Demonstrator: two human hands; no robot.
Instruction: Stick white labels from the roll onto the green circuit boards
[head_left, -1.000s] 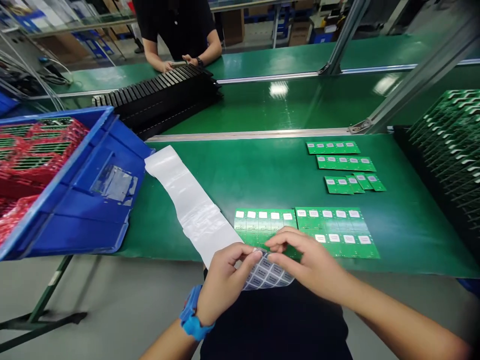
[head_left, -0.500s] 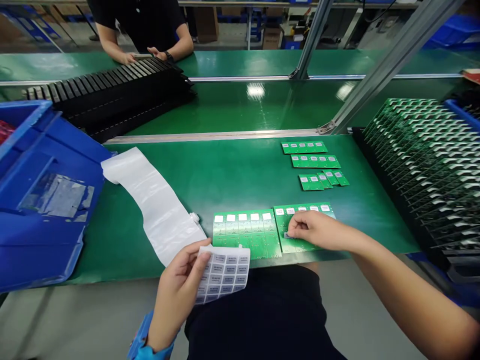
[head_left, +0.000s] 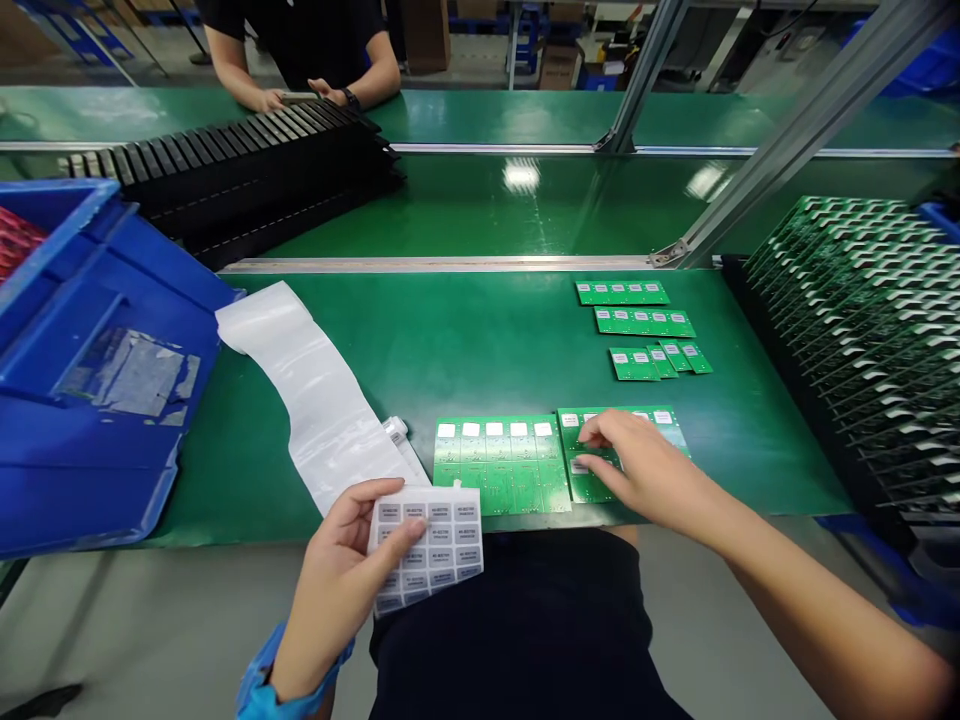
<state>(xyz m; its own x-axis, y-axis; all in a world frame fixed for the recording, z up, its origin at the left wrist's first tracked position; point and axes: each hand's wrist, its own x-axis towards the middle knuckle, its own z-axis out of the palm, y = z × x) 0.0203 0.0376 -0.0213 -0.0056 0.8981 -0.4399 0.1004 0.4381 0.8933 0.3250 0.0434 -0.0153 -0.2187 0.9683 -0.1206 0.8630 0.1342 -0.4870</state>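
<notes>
My left hand (head_left: 337, 565) holds a sheet of small grey printed labels (head_left: 426, 545) near the bench's front edge, with the thumb lying across it. My right hand (head_left: 645, 465) rests with spread fingers on a green circuit board panel (head_left: 589, 487). A small label (head_left: 579, 466) lies on that panel beside my thumb. Its far row carries white labels. To the left sits a second green panel (head_left: 501, 465), also with a row of white labels. A long white backing strip (head_left: 319, 395) runs from the blue bin to just behind my left hand.
A blue bin (head_left: 97, 400) tilts over the bench's left side. Smaller green boards (head_left: 643, 322) lie further back. A black rack of boards (head_left: 847, 340) stands at right. Beyond a metal rail, a co-worker (head_left: 300, 50) stands behind a black rack (head_left: 247, 170).
One second ago both hands were together at the label sheet. My right hand has since moved right onto the panel, and my left hand keeps the sheet. The view has shifted slightly.
</notes>
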